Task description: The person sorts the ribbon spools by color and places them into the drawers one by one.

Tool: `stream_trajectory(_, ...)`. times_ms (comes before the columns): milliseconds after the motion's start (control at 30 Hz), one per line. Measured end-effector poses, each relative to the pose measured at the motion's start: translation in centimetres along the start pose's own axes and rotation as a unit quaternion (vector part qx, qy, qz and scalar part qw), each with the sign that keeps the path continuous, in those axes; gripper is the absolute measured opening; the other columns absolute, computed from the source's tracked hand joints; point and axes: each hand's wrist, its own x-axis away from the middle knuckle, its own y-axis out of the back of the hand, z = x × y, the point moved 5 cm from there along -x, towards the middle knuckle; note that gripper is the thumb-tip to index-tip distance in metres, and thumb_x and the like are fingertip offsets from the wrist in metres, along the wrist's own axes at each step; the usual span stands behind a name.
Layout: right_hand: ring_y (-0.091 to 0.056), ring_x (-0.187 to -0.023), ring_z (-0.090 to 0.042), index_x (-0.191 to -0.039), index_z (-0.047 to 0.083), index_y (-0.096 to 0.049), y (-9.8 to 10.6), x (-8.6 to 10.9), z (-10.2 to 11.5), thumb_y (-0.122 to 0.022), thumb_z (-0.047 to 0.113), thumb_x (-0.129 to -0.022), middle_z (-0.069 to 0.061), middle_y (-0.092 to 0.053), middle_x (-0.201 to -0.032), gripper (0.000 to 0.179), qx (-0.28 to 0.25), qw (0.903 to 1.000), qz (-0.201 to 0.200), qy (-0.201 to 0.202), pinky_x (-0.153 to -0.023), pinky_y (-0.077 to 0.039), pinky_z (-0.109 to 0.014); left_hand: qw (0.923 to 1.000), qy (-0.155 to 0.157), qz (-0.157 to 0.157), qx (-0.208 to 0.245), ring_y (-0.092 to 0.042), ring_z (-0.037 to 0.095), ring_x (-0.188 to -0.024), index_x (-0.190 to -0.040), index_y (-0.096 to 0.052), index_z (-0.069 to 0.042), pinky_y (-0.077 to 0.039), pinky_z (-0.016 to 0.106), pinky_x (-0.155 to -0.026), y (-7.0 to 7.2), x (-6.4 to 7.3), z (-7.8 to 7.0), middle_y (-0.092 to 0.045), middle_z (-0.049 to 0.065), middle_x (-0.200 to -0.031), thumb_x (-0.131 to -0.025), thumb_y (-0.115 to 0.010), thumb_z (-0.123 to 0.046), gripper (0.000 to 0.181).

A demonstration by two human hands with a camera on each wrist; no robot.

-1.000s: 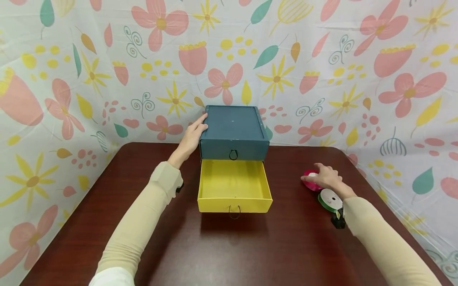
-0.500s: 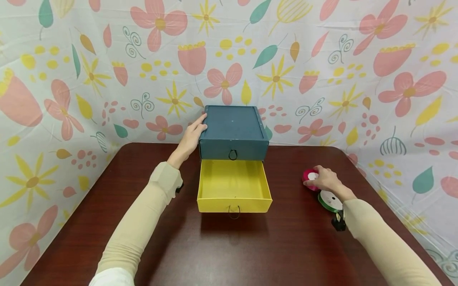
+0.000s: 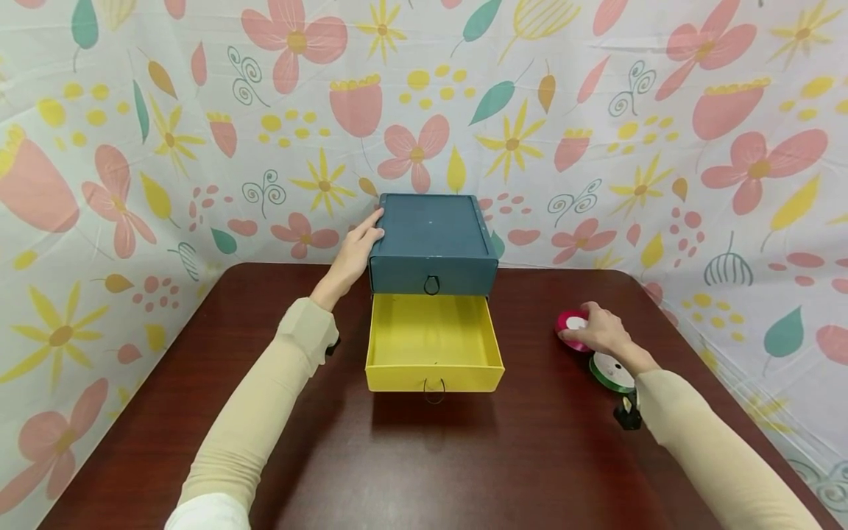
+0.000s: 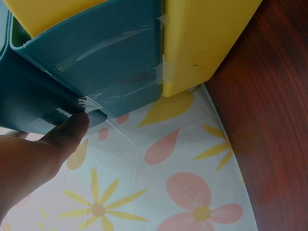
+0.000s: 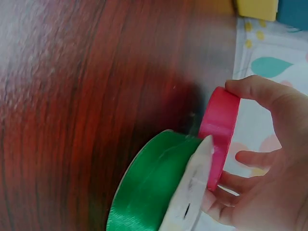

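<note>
Bench [image 3: 430, 464] of dark red-brown wood carries a blue drawer unit [image 3: 430, 224], its yellow drawer [image 3: 433, 331] pulled out below. The left grip [image 3: 354, 258], released, lies against the unit's left side. Near the bench's right edge, the right grip [image 3: 601, 330] grasps a pink spool [image 5: 221, 127] between thumb and fingers; a green spool [image 5: 151, 187] sits just beside it.

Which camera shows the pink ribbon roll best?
The right wrist view: the pink ribbon roll is large there, pinched by the right hand, though the green ribbon roll hides part. The head view shows it small, partly behind that hand; the left wrist view doesn't show it.
</note>
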Motion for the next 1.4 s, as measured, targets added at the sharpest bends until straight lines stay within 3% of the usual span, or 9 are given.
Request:
stream_trajectory(167,-0.050,-0.105,-0.047,-0.139,-0.008,-0.034,0.3,0.3,1.3,-0.070,0.045,-0.081,-0.036,-0.048,-0.127,0.087,0.000,0.9996,-0.016,0.022,-0.088,-0.045,-0.063,0.9998,-0.010,-0.011,-0.010,-0.016,0.020,-0.151,-0.155,-0.024,-0.027,-0.019,0.045,-0.122,0.0,-1.0,1.4,-0.019,-0.002,-0.162,-0.103,-0.035,-0.033,0.053)
stream_trajectory(667,-0.054,-0.104,-0.042,-0.138,-0.004,-0.037,1.5,1.6,5.1,-0.070,0.042,-0.082,-0.031,-0.054,-0.125,0.080,-0.018,0.9958,-0.029,0.085,-0.087,-0.050,-0.057,0.9998,-0.016,-0.012,-0.008,-0.016,0.019,-0.151,-0.155,-0.024,-0.028,-0.019,0.045,-0.121,0.1,-1.2,1.8,-0.018,-0.003,-0.162,-0.103,-0.034,-0.034,0.053)
stream_trajectory(1033,-0.057,-0.101,-0.038,-0.136,-0.003,-0.041,2.6,3.3,8.1,-0.072,0.039,-0.080,-0.029,-0.056,-0.124,0.077,-0.023,0.9911,-0.042,0.124,-0.084,-0.055,-0.051,0.9999,0.001,-0.001,-0.010,-0.016,0.025,-0.151,-0.156,-0.022,-0.019,-0.019,0.045,-0.122,-0.1,0.8,-1.1,-0.017,0.006,-0.163,-0.103,-0.033,-0.024,0.054)
stream_trajectory(1400,-0.057,-0.100,-0.032,-0.136,0.000,-0.044,3.4,4.9,11.3,-0.075,0.037,-0.077,-0.023,-0.060,-0.122,0.076,-0.033,0.9839,-0.051,0.168,-0.083,-0.055,-0.048,0.9997,-0.015,-0.019,-0.009,-0.018,0.019,-0.150,-0.155,-0.025,-0.029,-0.020,0.045,-0.121,-0.1,-1.1,1.7,-0.020,-0.004,-0.162,-0.103,-0.034,-0.035,0.053)
